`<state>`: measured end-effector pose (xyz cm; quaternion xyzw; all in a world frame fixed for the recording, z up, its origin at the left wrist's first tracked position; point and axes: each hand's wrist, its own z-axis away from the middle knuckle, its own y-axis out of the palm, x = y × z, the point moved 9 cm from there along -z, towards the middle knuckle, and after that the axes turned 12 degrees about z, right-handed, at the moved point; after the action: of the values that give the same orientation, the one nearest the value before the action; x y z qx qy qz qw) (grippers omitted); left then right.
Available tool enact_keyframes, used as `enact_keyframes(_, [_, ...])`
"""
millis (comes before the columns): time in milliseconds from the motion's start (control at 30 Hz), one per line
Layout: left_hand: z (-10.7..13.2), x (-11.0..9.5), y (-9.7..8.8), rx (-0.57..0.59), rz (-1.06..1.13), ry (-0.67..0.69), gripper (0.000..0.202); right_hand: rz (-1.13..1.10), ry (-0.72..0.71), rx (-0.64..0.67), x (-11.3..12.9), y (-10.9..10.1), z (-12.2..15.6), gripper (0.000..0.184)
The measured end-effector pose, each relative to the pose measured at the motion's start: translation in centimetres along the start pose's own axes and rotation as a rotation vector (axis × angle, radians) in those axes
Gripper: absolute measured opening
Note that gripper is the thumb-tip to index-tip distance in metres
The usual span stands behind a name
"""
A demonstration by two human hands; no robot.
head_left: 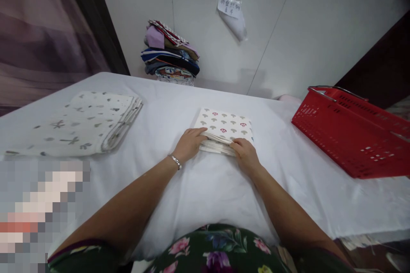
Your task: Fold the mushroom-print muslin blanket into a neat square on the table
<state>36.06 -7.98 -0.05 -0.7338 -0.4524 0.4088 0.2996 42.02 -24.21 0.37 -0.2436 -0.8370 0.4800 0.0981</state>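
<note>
A folded white cloth [226, 123] with grey and red mushroom prints lies in the middle of the table. My left hand [188, 143] grips the near left corner of its layers, and a bracelet circles that wrist. My right hand [246, 153] pinches the near right corner. Between my hands the near edge is lifted a little, so several stacked layers show, with the lowest part still flat on the table. Both thumbs are partly hidden at the folds.
The table has a white tablecloth [218, 196]. A folded white cloth with leaf prints [80, 123] lies at left, and a red basket [349, 136] stands at right. Behind the table are a stack of folded fabrics [171, 55] and a wall with a paper note [230, 8].
</note>
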Motion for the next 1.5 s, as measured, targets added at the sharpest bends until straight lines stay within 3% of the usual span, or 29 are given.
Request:
enact_keyframes(267, [-0.1,-0.8,-0.2,0.032,0.03,0.026,0.02,0.0,-0.015,0.034,0.2,0.5,0.2,0.029])
enact_keyframes(567, [-0.2,-1.0,0.2,0.118,0.003,0.075,0.018,-0.001,0.002,0.059,0.5,0.4,-0.1,0.021])
enact_keyframes(900, [-0.6,-1.7,-0.5,0.004,0.0,0.071,0.024,0.045,0.017,-0.022,0.4,0.0,-0.1,0.024])
enact_keyframes(1233, [0.0,-1.5,0.0,0.078,-0.031,0.101,0.022,0.037,-0.029,0.06,0.7,0.6,0.2,0.021])
enact_keyframes(1500, [0.4,-1.2,-0.2,0.09,0.032,0.131,0.021,-0.065,0.033,0.081,0.2,-0.1,0.3,0.036])
